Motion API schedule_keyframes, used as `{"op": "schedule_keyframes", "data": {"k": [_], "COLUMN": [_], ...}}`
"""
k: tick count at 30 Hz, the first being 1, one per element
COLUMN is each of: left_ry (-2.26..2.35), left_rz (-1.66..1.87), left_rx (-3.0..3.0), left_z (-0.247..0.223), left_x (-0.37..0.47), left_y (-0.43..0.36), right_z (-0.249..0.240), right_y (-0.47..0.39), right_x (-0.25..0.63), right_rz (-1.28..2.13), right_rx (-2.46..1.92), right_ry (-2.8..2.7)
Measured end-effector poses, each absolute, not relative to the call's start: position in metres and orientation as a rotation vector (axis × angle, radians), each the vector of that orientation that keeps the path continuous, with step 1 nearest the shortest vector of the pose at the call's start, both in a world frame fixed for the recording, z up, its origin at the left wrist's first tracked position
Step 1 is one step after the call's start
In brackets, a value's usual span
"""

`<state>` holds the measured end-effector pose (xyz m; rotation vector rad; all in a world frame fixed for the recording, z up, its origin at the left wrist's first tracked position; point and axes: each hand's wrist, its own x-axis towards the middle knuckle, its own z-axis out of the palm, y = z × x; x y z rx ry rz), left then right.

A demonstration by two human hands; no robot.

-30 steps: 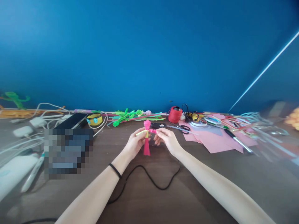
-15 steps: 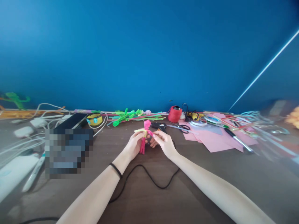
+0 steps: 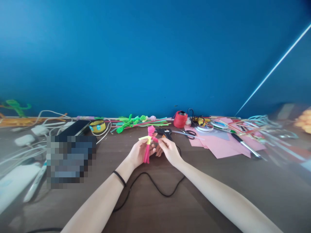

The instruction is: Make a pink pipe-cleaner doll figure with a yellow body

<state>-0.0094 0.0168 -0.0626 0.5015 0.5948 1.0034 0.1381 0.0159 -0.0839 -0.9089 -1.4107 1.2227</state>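
Left hand point(image 3: 138, 153): fingers nearly closed, pinching the yellow strip at the figure's left side.
Pink-and-yellow figure point(image 3: 147, 152): between the two hands, over the surface point(image 3: 145, 220), pink head up, legs hanging with their ends tilted leftward.
Glue gun point(image 3: 163, 132): lying just beyond the hands, partly hidden by the right one.
Right hand point(image 3: 170, 152): thumb and forefinger closed on the end of the coiled pink arm, other fingers loosely curled.
Risk: pulling hard on that arm could likely uncoil it or drag it out of the yellow wrap, should the left pinch be too light.
Changed: a second ago the legs hung straighter and the pink arm lay level; now it slopes down rightward.
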Motion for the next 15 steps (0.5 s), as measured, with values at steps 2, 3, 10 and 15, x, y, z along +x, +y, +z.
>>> {"op": "schedule_keyframes", "data": {"k": [2,3,10,15], "left_ry": [0.572,0.552,0.545,0.617], "left_rz": [0.99,0.989,1.095,1.156], "left_rx": [0.547,0.589,0.922,0.963], "left_z": [-0.063,-0.063,-0.069,-0.075], "left_x": [-0.01,-0.009,-0.009,-0.01], "left_y": [0.015,0.015,0.02,0.024], "right_z": [-0.085,-0.086,-0.088,-0.086], "right_y": [0.017,0.017,0.021,0.019], "right_x": [0.138,0.138,0.138,0.138], "right_rz": [1.251,1.275,1.339,1.31], "right_rx": [-0.913,-0.915,-0.955,-0.948], "right_ry": [-1.414,-1.416,-1.411,-1.378]}}
